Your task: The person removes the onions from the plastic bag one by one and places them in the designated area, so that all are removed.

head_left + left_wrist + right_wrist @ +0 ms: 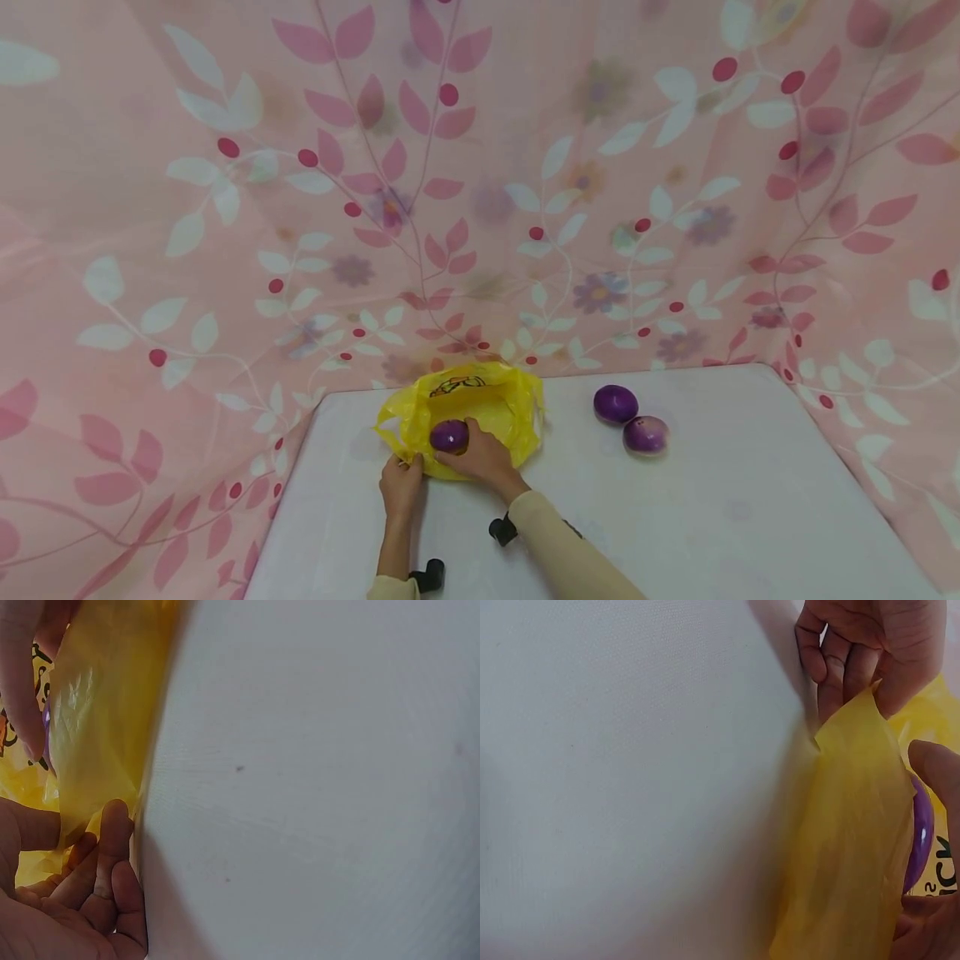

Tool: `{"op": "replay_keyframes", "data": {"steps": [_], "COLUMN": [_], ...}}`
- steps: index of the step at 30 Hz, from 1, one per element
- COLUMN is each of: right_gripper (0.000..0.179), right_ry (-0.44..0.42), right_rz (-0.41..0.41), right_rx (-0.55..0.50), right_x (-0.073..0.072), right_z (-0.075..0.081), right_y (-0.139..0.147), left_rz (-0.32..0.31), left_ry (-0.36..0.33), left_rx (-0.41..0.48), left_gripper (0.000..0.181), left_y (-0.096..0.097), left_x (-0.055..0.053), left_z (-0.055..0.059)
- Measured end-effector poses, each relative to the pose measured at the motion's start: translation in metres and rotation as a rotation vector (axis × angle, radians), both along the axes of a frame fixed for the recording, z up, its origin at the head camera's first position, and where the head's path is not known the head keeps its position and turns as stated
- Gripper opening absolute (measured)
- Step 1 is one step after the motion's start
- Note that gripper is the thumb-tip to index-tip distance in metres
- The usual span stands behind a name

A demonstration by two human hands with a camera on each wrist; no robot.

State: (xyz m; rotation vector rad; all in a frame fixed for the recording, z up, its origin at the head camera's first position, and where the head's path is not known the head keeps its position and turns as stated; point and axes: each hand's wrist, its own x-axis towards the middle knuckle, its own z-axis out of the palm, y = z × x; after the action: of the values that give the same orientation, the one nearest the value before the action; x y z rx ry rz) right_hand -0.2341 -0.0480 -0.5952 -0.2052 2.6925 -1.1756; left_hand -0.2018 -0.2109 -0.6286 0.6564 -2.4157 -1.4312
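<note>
A yellow plastic bag [525,408] with dark print lies on the table, its mouth spread towards me. My left hand [401,485] pinches the bag's near-left edge between thumb and fingers; the left wrist view shows this left hand [71,900] up close. Over the mouth, my right hand [483,454] grips a round, glossy purple vegetable [448,437] from its right side. In the right wrist view, the bag's near wall [840,847] partly hides that purple vegetable [921,836] and the right hand's fingers. Its exact kind is not clear.
Two more round purple vegetables lie close together to the right of the bag: a darker one [615,404] and a paler, streaked one [646,437]. A white cloth covers the table [720,517]. Pink floral fabric [480,208] hangs behind and at the sides.
</note>
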Motion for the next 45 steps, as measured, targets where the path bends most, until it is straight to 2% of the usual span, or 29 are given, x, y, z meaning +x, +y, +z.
{"op": "replay_keyframes", "data": {"steps": [17,29,33,39,45], "right_gripper": [0.085,0.076,0.079,0.082,0.082], "right_ry": [0.008,0.060,0.092,0.108,0.125], "right_rz": [-0.109,-0.083,-0.072,-0.068,-0.043], "right_rx": [0.029,0.006,0.021,0.046,0.070], "right_x": [0.000,0.002,0.001,0.002,0.006], "right_z": [-0.005,0.000,0.004,0.005,0.009], "right_y": [-0.004,0.003,0.009,0.018,0.022], "left_rz": [0.017,0.015,0.025,0.026,0.022], "left_ry": [0.000,0.013,0.034,0.000,0.006], "left_rx": [-0.037,-0.033,-0.035,-0.037,-0.043], "left_gripper": [0.026,0.027,0.025,0.023,0.021], "left_y": [0.002,0.002,0.002,0.001,0.001], "left_x": [0.002,0.003,0.002,0.001,0.001], "left_z": [0.004,0.003,0.002,0.002,0.001]}}
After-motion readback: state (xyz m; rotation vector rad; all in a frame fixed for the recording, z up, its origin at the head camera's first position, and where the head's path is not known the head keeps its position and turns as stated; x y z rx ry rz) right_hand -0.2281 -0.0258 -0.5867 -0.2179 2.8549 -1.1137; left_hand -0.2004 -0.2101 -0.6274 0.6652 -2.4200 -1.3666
